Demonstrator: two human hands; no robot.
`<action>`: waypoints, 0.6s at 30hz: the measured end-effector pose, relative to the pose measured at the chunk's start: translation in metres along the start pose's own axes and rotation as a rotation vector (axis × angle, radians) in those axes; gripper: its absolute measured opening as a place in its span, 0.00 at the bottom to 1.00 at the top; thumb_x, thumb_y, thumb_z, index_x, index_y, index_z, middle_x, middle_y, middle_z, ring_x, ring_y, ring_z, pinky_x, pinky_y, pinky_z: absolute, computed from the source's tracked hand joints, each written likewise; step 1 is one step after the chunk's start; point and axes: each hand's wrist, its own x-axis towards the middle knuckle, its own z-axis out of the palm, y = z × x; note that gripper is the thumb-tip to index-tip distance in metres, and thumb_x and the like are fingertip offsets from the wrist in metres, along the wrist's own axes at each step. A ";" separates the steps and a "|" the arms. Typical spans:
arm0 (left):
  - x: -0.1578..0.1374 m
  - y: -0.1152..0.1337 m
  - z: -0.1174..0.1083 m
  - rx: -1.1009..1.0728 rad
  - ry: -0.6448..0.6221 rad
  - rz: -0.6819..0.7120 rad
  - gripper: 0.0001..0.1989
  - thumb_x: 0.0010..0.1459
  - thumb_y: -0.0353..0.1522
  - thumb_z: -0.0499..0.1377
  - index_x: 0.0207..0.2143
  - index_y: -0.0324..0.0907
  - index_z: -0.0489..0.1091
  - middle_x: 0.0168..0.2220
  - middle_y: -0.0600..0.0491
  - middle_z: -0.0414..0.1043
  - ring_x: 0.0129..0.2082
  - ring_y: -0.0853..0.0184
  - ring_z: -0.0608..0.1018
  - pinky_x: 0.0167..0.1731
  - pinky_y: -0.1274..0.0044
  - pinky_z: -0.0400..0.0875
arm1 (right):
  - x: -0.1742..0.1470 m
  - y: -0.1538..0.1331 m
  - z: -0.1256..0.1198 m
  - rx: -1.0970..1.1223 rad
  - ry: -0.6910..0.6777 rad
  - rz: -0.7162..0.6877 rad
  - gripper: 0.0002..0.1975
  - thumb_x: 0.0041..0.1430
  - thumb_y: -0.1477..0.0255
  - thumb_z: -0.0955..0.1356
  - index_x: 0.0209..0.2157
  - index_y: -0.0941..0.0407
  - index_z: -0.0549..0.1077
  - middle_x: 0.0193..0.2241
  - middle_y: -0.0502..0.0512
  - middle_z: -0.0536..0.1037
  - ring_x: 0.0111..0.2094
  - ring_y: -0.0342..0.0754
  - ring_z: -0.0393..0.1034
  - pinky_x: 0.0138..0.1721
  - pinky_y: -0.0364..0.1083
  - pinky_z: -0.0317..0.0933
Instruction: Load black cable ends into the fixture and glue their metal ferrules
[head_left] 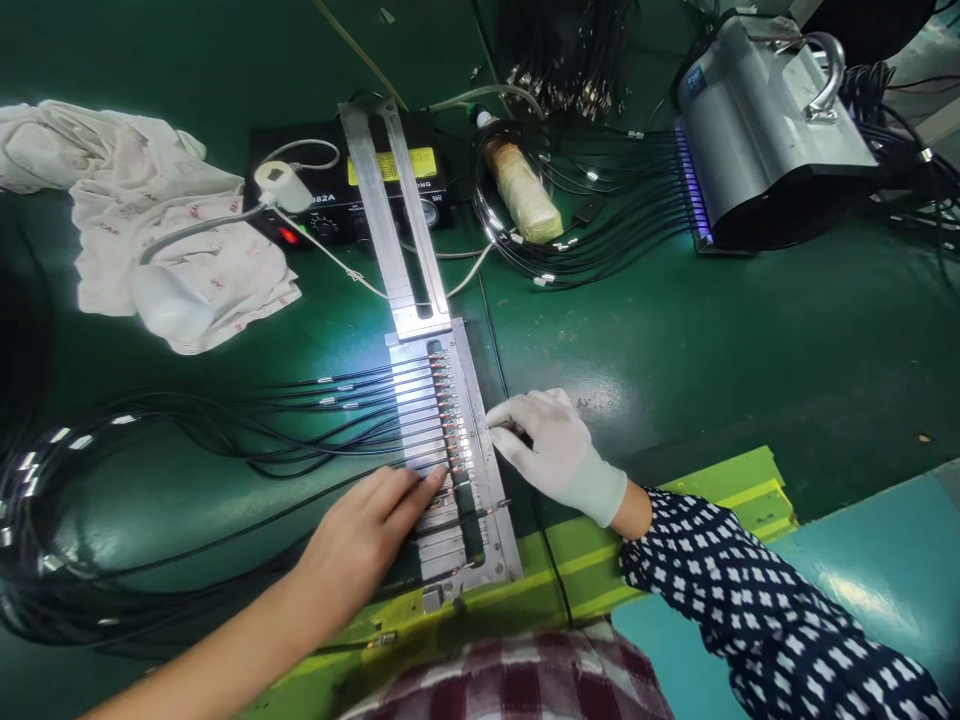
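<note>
A metal slotted fixture (491, 545) lies in front of me, its hinged frame (375, 200) swung up and away. Thin black cables (360, 380) run into its grooves from the left, their stripped ends lined up along the slot. My bare left hand (367, 540) rests over the lower grooves, thumb and forefinger closed on a black cable near its end. On the fixture's right edge is my white-gloved right hand (551, 450), thumb and forefinger nearly together; whatever is between them is too small to make out. A loose cable end crosses the fixture below.
Behind stands a black control box (337, 190) with a lit red switch. A white cloth (165, 220) lies at left, a wrapped bottle (521, 190) at centre. More cables feed a silver, purple-lit machine (772, 130) at right. A yellow-green rail (720, 490) edges the green bench.
</note>
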 end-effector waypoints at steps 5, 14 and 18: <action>-0.004 0.007 0.005 0.025 0.021 -0.011 0.24 0.66 0.24 0.44 0.64 0.39 0.55 0.40 0.47 0.71 0.37 0.65 0.72 0.41 0.74 0.69 | 0.002 0.000 0.000 -0.005 0.012 0.018 0.06 0.67 0.71 0.65 0.36 0.50 0.73 0.34 0.44 0.79 0.37 0.47 0.69 0.45 0.50 0.49; -0.020 0.020 -0.009 -0.385 -0.028 -0.292 0.09 0.67 0.34 0.52 0.46 0.42 0.66 0.37 0.52 0.73 0.36 0.68 0.75 0.37 0.78 0.71 | -0.014 -0.001 0.004 -0.015 0.072 -0.051 0.06 0.64 0.76 0.65 0.37 0.51 0.72 0.33 0.45 0.77 0.38 0.45 0.68 0.50 0.50 0.51; -0.026 0.026 -0.020 -0.586 -0.094 -0.334 0.07 0.66 0.32 0.51 0.38 0.44 0.68 0.36 0.53 0.70 0.37 0.70 0.75 0.36 0.81 0.71 | -0.013 -0.001 0.006 -0.029 0.085 -0.030 0.04 0.64 0.75 0.66 0.36 0.51 0.73 0.30 0.45 0.76 0.37 0.46 0.68 0.48 0.50 0.52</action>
